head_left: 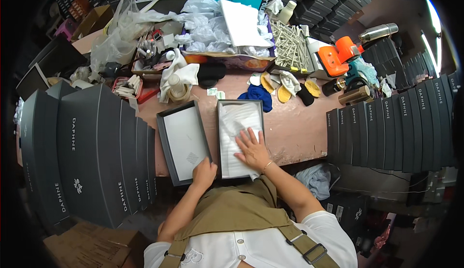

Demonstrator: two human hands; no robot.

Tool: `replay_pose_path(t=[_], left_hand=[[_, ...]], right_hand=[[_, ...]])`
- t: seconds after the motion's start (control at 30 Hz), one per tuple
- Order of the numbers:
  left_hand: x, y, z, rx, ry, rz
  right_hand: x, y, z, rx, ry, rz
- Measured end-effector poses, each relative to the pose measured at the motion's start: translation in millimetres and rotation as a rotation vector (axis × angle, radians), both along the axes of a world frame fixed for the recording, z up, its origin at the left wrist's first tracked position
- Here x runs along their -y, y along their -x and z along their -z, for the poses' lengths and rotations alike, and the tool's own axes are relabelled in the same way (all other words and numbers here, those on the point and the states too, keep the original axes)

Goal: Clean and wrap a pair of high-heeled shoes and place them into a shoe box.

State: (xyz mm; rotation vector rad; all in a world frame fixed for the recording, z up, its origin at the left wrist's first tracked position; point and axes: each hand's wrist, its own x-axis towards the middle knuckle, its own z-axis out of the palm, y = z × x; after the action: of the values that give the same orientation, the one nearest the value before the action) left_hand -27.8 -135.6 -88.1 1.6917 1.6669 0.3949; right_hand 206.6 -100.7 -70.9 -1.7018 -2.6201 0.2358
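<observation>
Fingers (250, 137) of right hand (253, 150) flat on crinkly white paper (235, 123) w/in rectangular box (240, 104).

Bare table (299, 128) right of the open box (240, 137) looks passable; box stacks (391, 128) wall it off, clutter (290, 91) crowds behind.

A pinkish worktop (295, 128) carries two open dark boxes at its near edge: a box lid (183, 142) with a pale inside on the left and, just beside it, a box (240, 137) lined with white wrapping paper. Behind them lie a blue cloth (257, 95), yellow insoles (282, 94), a roll of tape (178, 91) and a black cap (211, 73). Farther back sit crumpled white paper (208, 26) and a tray of pale sticks (290, 45). An orange tape dispenser (338, 55) stands to the right.
</observation>
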Motion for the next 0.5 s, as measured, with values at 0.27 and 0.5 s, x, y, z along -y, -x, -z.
replay_pose_path(t=[0.27,0.5], left_hand=[[26.5,52.3,-180.6,1.275,0.535,-0.096],[-16.3,-13.7,-45.9,0.338,-0.138,0.344]], right_hand=[[-1.4,-21.6,-55.2,-1.074,0.211,0.431],[25.0,-79.8,-8.6,-0.933,0.446,0.906]])
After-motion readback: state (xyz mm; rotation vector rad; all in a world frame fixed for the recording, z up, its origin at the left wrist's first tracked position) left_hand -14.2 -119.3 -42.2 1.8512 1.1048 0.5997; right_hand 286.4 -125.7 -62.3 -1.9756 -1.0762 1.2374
